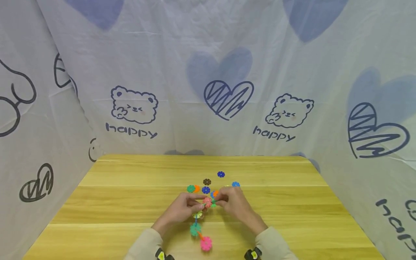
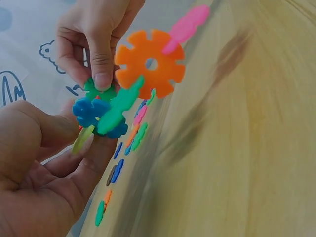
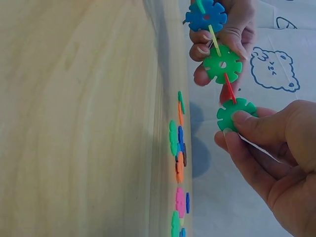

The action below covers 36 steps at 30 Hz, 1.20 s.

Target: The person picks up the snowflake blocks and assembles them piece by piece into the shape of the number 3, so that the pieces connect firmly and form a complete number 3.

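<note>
Notched plastic flower discs are joined edge to edge in a chain. Down from my hands run a yellow disc (image 1: pixel 197 215), a blue disc (image 2: pixel 94 114), a green disc (image 1: pixel 195 229), an orange disc (image 2: pixel 143 64) and a pink disc (image 1: pixel 206 243) at the low end. My left hand (image 1: pixel 182 208) grips the chain near the red disc (image 1: pixel 207 202), its fingers partly covering it. With thumb and fingertips, my right hand (image 1: pixel 235 203) pinches a green disc (image 3: pixel 236 113) at the upper end. The red disc's edge sits between this disc and another green disc (image 3: pixel 222 64).
Loose discs lie flat on the wooden table (image 1: pixel 113 202) beyond my hands: a dark blue disc (image 1: pixel 221 174), a brown disc (image 1: pixel 207 182), a green disc (image 1: pixel 190 188), a light blue disc (image 1: pixel 235 184) and several others. A printed cloth (image 1: pixel 182 119) hangs behind and along both sides.
</note>
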Each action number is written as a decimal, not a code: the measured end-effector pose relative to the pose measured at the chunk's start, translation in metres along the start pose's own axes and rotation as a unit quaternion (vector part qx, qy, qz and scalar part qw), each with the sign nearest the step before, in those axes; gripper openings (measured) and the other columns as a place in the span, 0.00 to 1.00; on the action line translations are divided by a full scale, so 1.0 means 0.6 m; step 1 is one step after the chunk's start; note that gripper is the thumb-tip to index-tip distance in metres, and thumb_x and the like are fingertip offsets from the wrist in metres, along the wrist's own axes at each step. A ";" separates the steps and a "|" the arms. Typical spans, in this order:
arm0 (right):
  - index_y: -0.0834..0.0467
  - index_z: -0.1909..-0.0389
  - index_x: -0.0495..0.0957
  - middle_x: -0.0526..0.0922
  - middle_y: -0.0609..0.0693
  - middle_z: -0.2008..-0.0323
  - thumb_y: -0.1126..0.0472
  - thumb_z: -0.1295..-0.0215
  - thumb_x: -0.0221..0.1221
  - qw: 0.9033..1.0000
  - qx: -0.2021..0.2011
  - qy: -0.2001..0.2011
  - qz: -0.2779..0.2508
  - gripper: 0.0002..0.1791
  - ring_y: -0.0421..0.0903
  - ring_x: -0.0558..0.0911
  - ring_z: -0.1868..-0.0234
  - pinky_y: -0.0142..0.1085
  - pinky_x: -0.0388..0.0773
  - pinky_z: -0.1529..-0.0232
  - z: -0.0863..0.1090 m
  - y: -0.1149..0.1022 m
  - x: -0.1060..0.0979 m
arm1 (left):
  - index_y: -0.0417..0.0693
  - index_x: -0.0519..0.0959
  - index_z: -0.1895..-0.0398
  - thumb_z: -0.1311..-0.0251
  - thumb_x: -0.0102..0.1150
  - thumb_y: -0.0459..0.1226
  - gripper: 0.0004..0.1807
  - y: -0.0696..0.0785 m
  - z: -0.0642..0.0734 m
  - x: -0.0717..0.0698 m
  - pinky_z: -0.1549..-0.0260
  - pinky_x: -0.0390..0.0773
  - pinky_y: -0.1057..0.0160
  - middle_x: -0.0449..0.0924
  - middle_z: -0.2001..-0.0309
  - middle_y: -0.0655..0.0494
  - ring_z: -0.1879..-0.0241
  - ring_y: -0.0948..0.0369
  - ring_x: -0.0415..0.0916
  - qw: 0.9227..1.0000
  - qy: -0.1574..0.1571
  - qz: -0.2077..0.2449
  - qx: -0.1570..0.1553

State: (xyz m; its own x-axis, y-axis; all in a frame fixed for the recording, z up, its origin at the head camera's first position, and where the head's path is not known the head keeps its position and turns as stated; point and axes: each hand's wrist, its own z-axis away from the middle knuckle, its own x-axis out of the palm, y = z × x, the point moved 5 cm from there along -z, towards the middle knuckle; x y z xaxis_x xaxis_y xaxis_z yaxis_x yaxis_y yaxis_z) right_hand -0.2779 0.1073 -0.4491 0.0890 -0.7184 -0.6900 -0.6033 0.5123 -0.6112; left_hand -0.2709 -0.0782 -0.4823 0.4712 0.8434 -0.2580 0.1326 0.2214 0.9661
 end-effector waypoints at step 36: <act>0.63 0.70 0.86 0.89 0.56 0.70 0.75 0.45 0.71 0.997 -0.057 0.044 -0.021 0.05 0.45 0.88 0.71 0.23 0.83 0.66 -0.002 -0.002 0.012 | 0.37 0.70 0.29 0.26 0.56 0.35 0.25 -0.001 0.007 -0.014 0.52 0.86 0.56 0.88 0.51 0.37 0.53 0.52 0.88 1.000 -0.002 0.002 -0.017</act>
State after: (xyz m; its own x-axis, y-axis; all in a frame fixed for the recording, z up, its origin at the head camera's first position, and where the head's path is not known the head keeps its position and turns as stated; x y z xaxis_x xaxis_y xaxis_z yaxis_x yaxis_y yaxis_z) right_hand -0.2773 0.1010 -0.4529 0.0486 -0.7796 -0.6243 -0.6867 0.4279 -0.5877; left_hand -0.2714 -0.0878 -0.4809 0.4750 0.8426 -0.2538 0.1007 0.2345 0.9669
